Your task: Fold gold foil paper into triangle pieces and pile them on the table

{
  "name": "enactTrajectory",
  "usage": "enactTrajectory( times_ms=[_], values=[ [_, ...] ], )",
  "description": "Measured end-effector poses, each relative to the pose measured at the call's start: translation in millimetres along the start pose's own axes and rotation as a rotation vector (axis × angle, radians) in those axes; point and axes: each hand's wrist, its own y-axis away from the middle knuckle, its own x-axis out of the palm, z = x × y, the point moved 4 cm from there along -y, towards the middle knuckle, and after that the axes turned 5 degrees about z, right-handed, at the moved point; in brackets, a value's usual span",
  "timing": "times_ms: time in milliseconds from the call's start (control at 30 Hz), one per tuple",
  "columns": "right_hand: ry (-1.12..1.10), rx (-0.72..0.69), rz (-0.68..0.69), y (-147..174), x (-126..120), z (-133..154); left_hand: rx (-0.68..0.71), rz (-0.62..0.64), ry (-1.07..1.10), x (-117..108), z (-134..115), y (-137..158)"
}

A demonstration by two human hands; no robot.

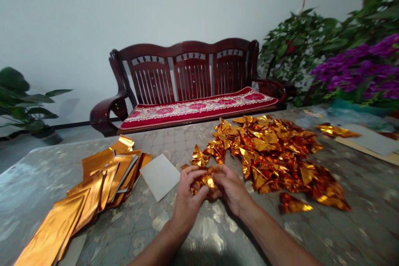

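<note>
Between my two hands, near the middle of the table, is a piece of folded gold foil paper (208,181). My left hand (189,187) closes on its left side, thumb toward me. On its right side the fingers of my right hand (230,185) grip it too. Parts of the paper are hidden behind the fingers. Just beyond my hands lies a folded gold foil piece (199,157), close to a big heap of folded gold foil pieces (268,149) on the right. A square pale sheet (160,176) lies flat left of my left hand.
A fanned stack of gold foil sheets (90,191) spreads over the left of the patterned table (124,232). One folded piece (294,203) sits apart at right. Pale card (370,139) and clear plastic (352,118) lie far right. Behind stand a wooden bench (190,70) and plants (314,45).
</note>
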Motion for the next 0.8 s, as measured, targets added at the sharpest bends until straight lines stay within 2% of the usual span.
enactTrajectory(
  times_ms=[100, 200, 467, 533, 667, 800],
  values=[
    [-0.021, -0.017, 0.002, 0, 2, -1, -0.062, 0.017, 0.148, 4, 5, 1],
    [-0.013, -0.011, 0.035, 2, 7, -2, -0.050, 0.000, 0.224, 5, 4, 0],
    [0.187, -0.013, 0.117, 6, 9, -2, -0.015, -0.129, 0.195, -4, 3, -5],
    [0.317, -0.096, 0.108, 8, 7, 5, -0.026, -0.171, 0.170, -9, 5, -6],
    [0.590, -0.347, 0.050, 16, 6, 26, -0.045, -0.236, 0.117, -16, 6, -10],
    [0.660, -0.403, 0.048, 18, 7, 29, -0.025, -0.222, 0.076, -17, 5, -11]
  ],
)
